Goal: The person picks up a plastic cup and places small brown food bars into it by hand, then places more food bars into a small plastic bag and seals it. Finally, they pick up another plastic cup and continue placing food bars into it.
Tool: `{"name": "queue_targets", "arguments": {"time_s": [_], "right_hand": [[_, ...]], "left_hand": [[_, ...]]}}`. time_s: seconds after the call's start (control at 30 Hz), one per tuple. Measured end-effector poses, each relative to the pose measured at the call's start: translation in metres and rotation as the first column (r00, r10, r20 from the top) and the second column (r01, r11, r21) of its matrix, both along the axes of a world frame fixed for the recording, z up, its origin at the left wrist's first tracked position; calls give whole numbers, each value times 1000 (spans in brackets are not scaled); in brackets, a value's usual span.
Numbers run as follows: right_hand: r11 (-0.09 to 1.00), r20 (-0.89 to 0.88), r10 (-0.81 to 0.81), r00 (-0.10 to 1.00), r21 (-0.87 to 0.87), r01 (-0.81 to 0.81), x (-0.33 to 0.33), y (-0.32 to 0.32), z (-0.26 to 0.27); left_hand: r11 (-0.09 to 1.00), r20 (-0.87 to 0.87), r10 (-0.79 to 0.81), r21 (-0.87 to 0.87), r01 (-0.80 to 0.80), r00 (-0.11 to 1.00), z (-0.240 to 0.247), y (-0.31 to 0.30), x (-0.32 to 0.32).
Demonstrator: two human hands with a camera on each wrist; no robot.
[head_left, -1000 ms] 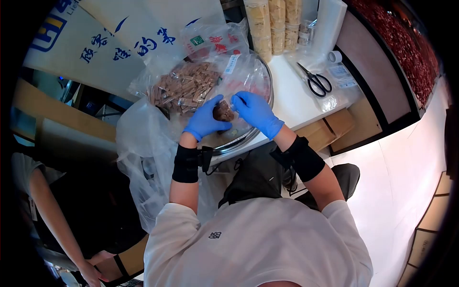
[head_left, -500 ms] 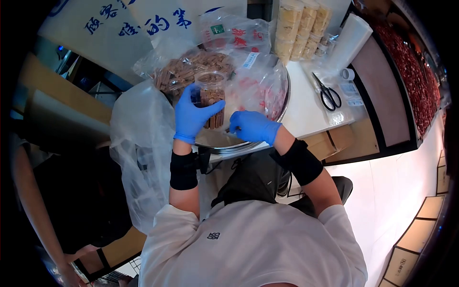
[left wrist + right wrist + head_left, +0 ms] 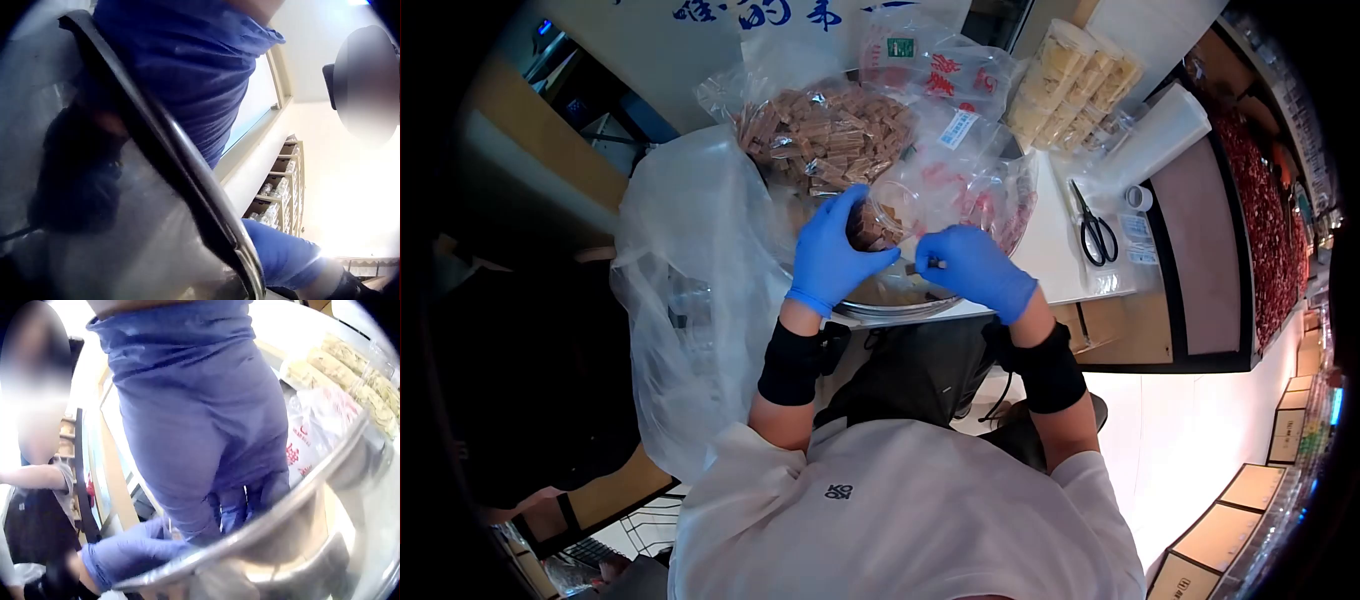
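Observation:
In the head view my gloved left hand grips a clear plastic jar that is packed with brown stick-like pieces. The jar leans with its mouth toward the upper right. Just right of it, my gloved right hand has its fingers curled, pinching a small brown piece. Both hands are over a round metal tray. Behind the jar lies a heap of similar brown pieces in a clear bag. In the right wrist view the right glove hides its own fingertips behind the tray rim.
A printed clear bag covers the tray's right side. Black scissors, a tape roll, a plastic roll and stacked filled jars stand to the right. A plastic sheet hangs at left, near another person.
Both hands were together at the jar; then the right hand drew back and down while the jar stood more upright. Now the jar leans again and a brown piece shows in the right fingers.

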State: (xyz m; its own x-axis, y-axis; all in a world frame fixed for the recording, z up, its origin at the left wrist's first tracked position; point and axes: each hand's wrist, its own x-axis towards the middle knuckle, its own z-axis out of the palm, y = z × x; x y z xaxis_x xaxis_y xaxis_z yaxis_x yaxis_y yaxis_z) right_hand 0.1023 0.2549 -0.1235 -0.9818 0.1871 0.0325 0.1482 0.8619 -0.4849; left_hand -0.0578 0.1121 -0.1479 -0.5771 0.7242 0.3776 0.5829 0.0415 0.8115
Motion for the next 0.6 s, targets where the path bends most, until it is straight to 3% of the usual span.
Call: {"name": "queue_targets", "arguments": {"time_s": [0.03, 0.07, 0.13, 0.17, 0.23, 0.3, 0.37, 0.43, 0.5, 0.57, 0.6], "right_hand": [[984, 57, -24, 998, -175, 34, 6, 3, 9], [984, 59, -19, 998, -175, 29, 15, 4, 20], [816, -17, -111, 994, -573, 81, 36, 5, 44], [850, -32, -179, 983, -508, 139, 41, 7, 55], [813, -113, -276, 955, -557, 169, 44, 14, 51], [849, -161, -275, 948, -504, 161, 38, 13, 38], [883, -216, -268, 939, -446, 149, 29, 12, 20], [676, -188, -277, 942, -735, 52, 21, 13, 0], [692, -216, -265, 940, -721, 30, 19, 16, -12], [634, -14, -296, 955, -751, 186, 19, 22, -16], [633, -14, -295, 955, -752, 184, 17, 19, -13]], "left_hand": [[1000, 2, 4, 1, -4, 1000, 4, 1, 0], [997, -30, -29, -73, 26, 999, 12, 0, 0], [987, -47, -54, -154, 46, 997, 13, -3, 2], [985, -39, -98, -144, 91, 994, 12, -1, 1], [981, -26, -145, -134, 141, 989, 11, 3, 1], [942, -86, -273, -226, 248, 958, 11, 8, 3], [935, -136, -295, -246, 256, 946, 10, 12, 5], [930, -188, -310, -265, 256, 932, 8, 14, 5], [925, -225, -337, -260, 277, 914, 5, 15, 3], [929, -238, -332, -249, 273, 913, 0, 16, 2], [930, -248, -337, -238, 280, 908, -1, 16, 2]]}}
